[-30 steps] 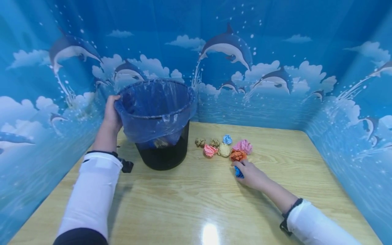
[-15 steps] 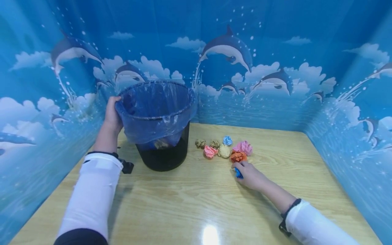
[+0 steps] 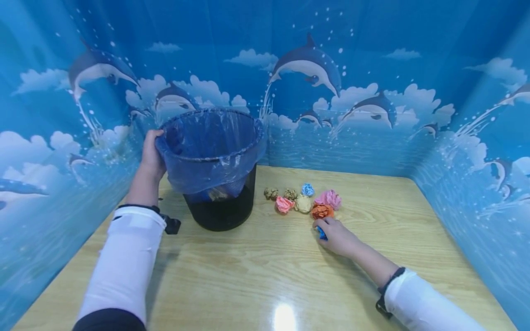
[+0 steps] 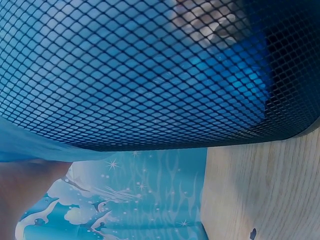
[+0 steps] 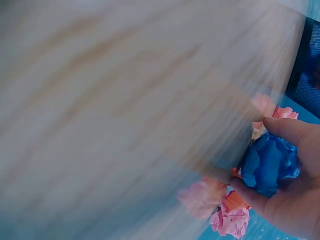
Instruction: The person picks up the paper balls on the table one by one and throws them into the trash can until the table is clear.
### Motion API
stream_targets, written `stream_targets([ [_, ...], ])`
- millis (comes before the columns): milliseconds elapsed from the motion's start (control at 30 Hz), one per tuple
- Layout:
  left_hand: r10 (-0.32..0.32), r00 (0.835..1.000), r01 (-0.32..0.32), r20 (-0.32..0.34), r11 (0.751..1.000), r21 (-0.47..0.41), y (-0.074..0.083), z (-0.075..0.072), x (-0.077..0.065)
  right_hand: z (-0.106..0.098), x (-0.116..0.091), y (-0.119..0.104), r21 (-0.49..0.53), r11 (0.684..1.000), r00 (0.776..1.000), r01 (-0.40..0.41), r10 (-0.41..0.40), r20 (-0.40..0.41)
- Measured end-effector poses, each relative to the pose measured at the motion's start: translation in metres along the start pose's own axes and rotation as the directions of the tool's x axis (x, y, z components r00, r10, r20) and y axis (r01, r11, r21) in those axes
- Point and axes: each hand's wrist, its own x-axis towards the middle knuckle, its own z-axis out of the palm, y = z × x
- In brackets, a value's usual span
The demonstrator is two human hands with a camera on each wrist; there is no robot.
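My left hand [image 3: 151,154] grips the rim of a black mesh wastebasket [image 3: 219,214] on its left side. A translucent blue bin liner [image 3: 207,172] is folded over that rim; in the left wrist view, something pale brownish [image 4: 212,22] shows through the mesh [image 4: 125,90]. My right hand [image 3: 339,236] holds a crumpled blue paper ball [image 5: 270,162] between thumb and fingers, low over the table. Just beyond it lies an orange paper ball [image 3: 322,211], with a pink one [image 3: 329,199] behind. Cream [image 3: 303,204] and coral [image 3: 284,204] balls sit farther left.
Two olive-brown paper balls [image 3: 271,193] and a light blue one [image 3: 307,189] lie at the back of the cluster, right of the wastebasket. Dolphin-printed sheeting [image 3: 352,133] walls the wooden table [image 3: 232,285] at the back and both sides.
Very little differs. The fingers of my right hand cover slightly more of the blue paper ball; my left hand and the wastebasket stay in place.
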Motion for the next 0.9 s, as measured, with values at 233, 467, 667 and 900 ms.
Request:
stream_targets([
  [233, -0.005, 1.0, 0.005, 0.003, 1.0, -0.004, 0.002, 0.001, 0.0, -0.001, 0.001, 0.001, 0.016, 1.0, 1.0, -0.012, 0.012, 0.005],
  [467, -0.013, 1.0, 0.013, -0.004, 1.0, -0.005, 0.002, 0.001, 0.0, -0.004, 0.003, 0.004, 0.039, 0.999, 0.999, 0.023, -0.021, -0.032],
  [667, -0.004, 1.0, 0.004, 0.0, 1.0, -0.005, 0.001, 0.0, 0.0, -0.008, 0.005, 0.003, 0.042, 0.999, 0.999, 0.011, -0.01, -0.033],
  [900, -0.016, 1.0, 0.016, -0.003, 1.0, 0.012, 0.0, 0.0, 0.0, -0.011, 0.004, -0.002, 0.041, 0.999, 1.0, -0.001, 0.002, -0.026],
])
